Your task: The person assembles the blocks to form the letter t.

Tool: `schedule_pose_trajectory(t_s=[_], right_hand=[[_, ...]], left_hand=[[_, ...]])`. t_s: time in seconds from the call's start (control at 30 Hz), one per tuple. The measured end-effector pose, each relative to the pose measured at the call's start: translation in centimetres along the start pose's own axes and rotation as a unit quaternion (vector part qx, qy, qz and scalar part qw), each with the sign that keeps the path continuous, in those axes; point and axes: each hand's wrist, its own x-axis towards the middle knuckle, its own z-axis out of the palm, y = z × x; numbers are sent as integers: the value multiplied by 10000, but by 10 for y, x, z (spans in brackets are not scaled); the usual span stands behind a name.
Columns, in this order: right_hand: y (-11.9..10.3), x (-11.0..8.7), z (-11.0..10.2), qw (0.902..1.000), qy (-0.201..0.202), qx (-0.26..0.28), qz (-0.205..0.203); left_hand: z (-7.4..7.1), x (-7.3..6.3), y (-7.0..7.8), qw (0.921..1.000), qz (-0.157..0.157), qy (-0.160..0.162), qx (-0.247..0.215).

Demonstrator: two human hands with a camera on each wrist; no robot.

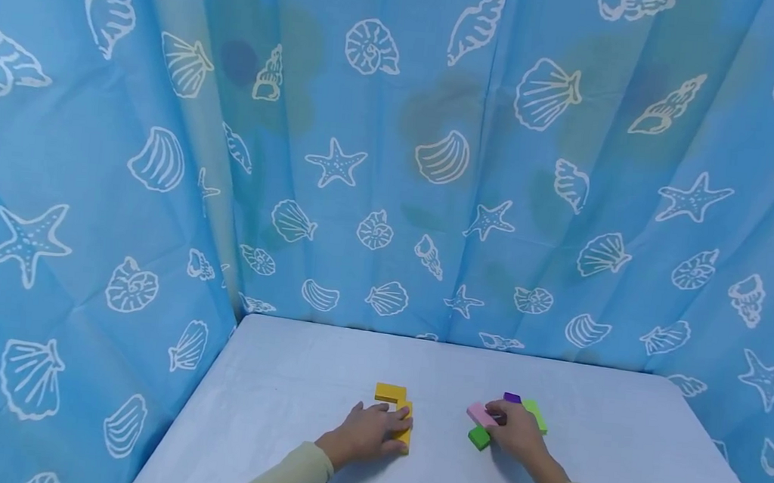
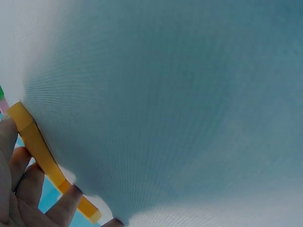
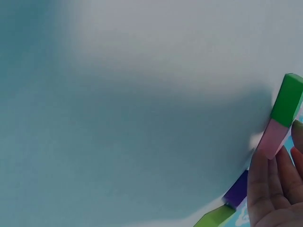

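In the head view, two or more yellow blocks form an angle: one yellow block (image 1: 391,393) lies crosswise at the far end, with a lengthwise yellow piece (image 1: 401,441) below it. My left hand (image 1: 370,431) touches the lengthwise piece, its fingers spread over and along it. The left wrist view shows the yellow row (image 2: 40,149) beside those fingers. To the right, my right hand (image 1: 518,431) pinches a pink block (image 1: 480,414) between thumb and fingers. A green block (image 1: 478,437) meets the pink block's near side, and in the right wrist view the green block (image 3: 287,100) lines up with it.
Just beyond the right hand are a purple block (image 1: 512,397) and a light green block (image 1: 535,416), partly hidden by the hand. The blocks lie on a white table (image 1: 308,372). A blue shell-patterned curtain (image 1: 390,196) hangs behind the table and along its left side.
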Motion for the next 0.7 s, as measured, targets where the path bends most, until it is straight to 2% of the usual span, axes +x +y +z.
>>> schedule_pose_trajectory(t_s=[0.2, 0.37, 0.53, 0.7], right_hand=[[-7, 6, 8, 9999, -57, 105, 50], [-9, 14, 14, 9989, -97, 260, 381], [-12, 23, 18, 9950, -348, 649, 680], [-15, 27, 19, 9939, -419, 759, 685]], left_hand=[[0, -1, 0, 10000, -28, -53, -9], [-2, -4, -1, 10000, -41, -20, 25], [-4, -5, -1, 10000, -59, -14, -78], [-3, -2, 1, 9999, -16, 34, -121]])
